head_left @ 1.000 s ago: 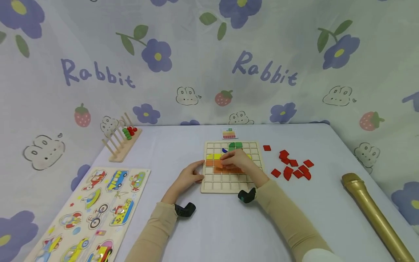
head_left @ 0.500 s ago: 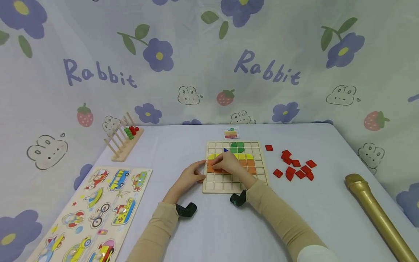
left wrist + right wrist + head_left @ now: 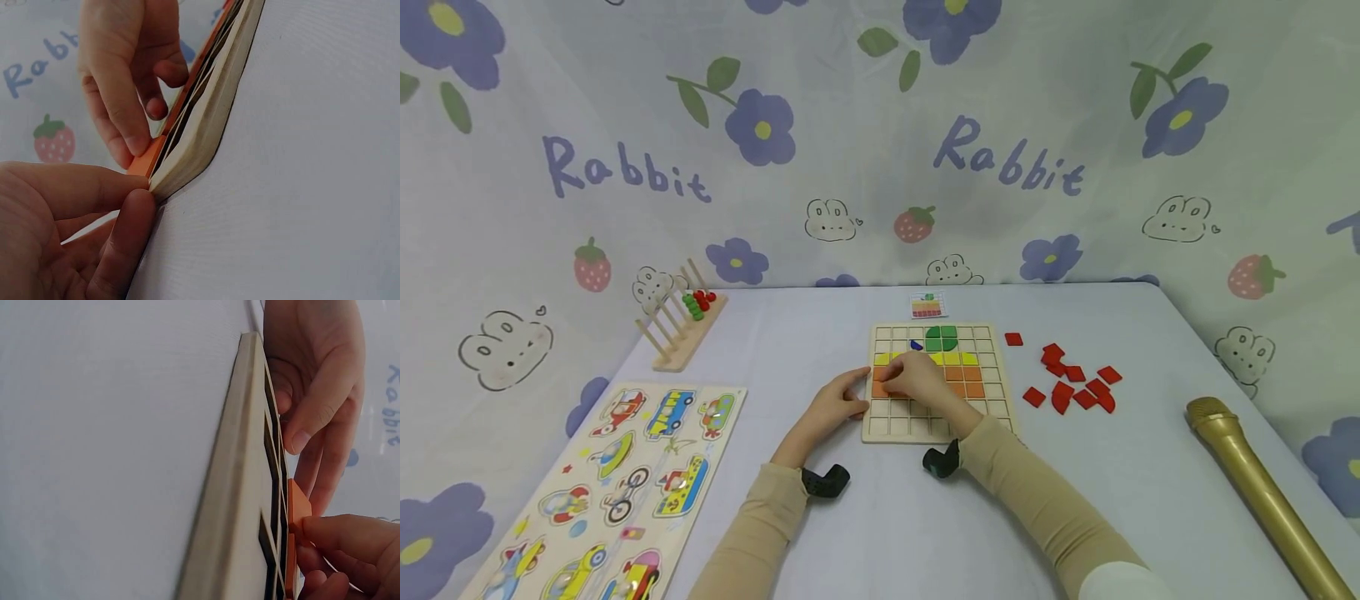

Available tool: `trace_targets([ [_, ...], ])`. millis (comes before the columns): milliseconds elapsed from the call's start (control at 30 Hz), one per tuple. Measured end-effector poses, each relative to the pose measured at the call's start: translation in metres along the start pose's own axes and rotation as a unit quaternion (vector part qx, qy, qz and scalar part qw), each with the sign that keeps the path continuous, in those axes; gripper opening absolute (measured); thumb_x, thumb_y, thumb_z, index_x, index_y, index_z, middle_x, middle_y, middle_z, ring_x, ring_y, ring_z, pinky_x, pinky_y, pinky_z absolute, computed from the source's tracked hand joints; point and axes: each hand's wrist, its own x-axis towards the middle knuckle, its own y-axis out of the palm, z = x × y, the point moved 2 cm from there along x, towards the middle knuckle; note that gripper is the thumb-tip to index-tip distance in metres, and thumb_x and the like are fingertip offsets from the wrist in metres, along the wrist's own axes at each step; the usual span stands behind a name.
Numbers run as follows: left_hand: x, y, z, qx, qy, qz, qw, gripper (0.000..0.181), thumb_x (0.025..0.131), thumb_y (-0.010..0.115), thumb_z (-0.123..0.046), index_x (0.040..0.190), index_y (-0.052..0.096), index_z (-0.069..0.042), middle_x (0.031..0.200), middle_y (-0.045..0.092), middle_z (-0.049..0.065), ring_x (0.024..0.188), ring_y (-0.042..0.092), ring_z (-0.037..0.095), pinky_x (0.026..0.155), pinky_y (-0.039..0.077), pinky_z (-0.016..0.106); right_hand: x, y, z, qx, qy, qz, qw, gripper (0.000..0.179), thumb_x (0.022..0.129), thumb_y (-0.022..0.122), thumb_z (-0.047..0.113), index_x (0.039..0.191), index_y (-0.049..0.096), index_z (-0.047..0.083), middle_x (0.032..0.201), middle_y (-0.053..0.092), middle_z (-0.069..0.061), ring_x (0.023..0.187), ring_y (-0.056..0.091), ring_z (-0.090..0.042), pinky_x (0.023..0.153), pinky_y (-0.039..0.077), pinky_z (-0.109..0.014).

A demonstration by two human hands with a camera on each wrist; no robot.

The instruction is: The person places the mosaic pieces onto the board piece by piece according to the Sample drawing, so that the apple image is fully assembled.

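Note:
My right hand (image 3: 917, 377) reaches over the wooden grid board (image 3: 925, 428) to its left side. Its thumb and forefinger pinch an orange tile (image 3: 300, 503), which sits proud of the board in the right wrist view. At the board's left edge my left hand (image 3: 833, 404) rests with forefinger and thumb spread along the rim. Green pieces (image 3: 949, 332) form a rounded shape near the top of the grid. A small blue piece (image 3: 916, 344) lies beside them. Below run yellow pieces (image 3: 967, 358) and orange tiles (image 3: 973, 389), partly hidden by my right hand.
Loose red tiles (image 3: 1085, 399) lie scattered right of the board. A small pattern card (image 3: 928, 305) is behind it. To the left are a vehicle puzzle board (image 3: 595, 492) and a peg rack with beads (image 3: 681, 342). A gold microphone (image 3: 1247, 483) lies far right.
My right hand has moved left across the board with the orange tile, from the middle columns to the left side. My left hand has stayed at the left edge.

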Motion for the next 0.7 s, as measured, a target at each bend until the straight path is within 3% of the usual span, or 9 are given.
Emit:
trace_targets([
  [300, 0.001, 0.001, 0.001, -0.002, -0.001, 0.001, 1.0, 0.061, 0.082, 0.064, -0.007, 0.138, 0.043, -0.011, 0.068, 0.057, 0.004, 0.062, 0.055, 0.011, 0.062, 0.044, 0.025, -0.004, 0.001, 0.001, -0.024, -0.023, -0.005, 0.9994, 0.007, 0.079, 0.072, 0.016, 0.073, 0.071, 0.013, 0.07, 0.064, 0.004, 0.069, 0.054, -0.012, 0.065, 0.044, -0.026],
  [500, 0.0, -0.001, -0.001, -0.005, 0.002, -0.003, 1.0, 0.06, 0.082, 0.064, -0.006, 0.139, 0.043, -0.01, 0.069, 0.058, 0.005, 0.063, 0.056, 0.012, 0.062, 0.044, 0.025, -0.004, -0.002, -0.002, 0.004, -0.014, -0.019, 0.9997, 0.004, 0.079, 0.072, 0.016, 0.076, 0.072, 0.014, 0.075, 0.065, 0.004, 0.068, 0.054, -0.012, 0.062, 0.044, -0.023],
  [700, 0.001, 0.001, 0.0, -0.001, -0.015, -0.004, 0.9999, 0.06, 0.083, 0.064, -0.008, 0.139, 0.043, -0.01, 0.072, 0.057, 0.006, 0.063, 0.054, 0.013, 0.06, 0.042, 0.026, -0.015, -0.044, -0.024, 0.038, 0.004, -0.081, 0.996, 0.013, 0.078, 0.072, 0.014, 0.09, 0.072, 0.01, 0.088, 0.062, -0.004, 0.076, 0.053, -0.019, 0.06, 0.042, -0.026],
])
